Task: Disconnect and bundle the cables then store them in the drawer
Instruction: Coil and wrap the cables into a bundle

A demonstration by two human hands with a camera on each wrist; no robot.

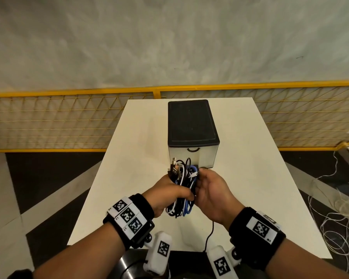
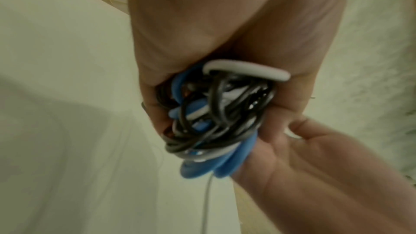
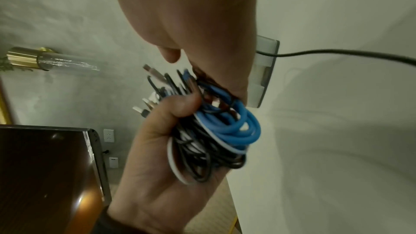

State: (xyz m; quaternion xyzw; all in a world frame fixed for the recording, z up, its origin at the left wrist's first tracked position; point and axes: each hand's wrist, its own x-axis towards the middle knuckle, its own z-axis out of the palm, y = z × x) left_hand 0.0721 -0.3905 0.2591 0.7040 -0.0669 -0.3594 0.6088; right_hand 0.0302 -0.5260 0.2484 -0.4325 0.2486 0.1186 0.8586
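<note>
The cable bundle [image 1: 181,188] is a thick coil of black, white and blue cords, with several metal plug ends sticking up out of its top. It is held in the air above the white table [image 1: 141,158], just in front of the drawer unit [image 1: 191,133]. The left hand [image 1: 165,194] grips the coil around its middle, fingers and thumb curled tight on it. The right hand [image 1: 212,194] lies against the bundle's right side with its fingers bent toward the cords; the blur leaves it unclear whether it truly clamps them.

The right wrist view shows the blue loops [image 3: 234,127] lying outermost on the coil, and a grey hub [image 3: 265,70] on the table behind the hand with one black cord [image 3: 351,54] plugged into it; the head view hides most of this. The left wrist view shows the coil's underside, where a white loop [image 2: 245,68] presses against the palm.

The drawer unit has a black top and a pale front with a dark handle [image 1: 192,149]; the upper drawer sits closed, so its contents cannot be seen.
</note>
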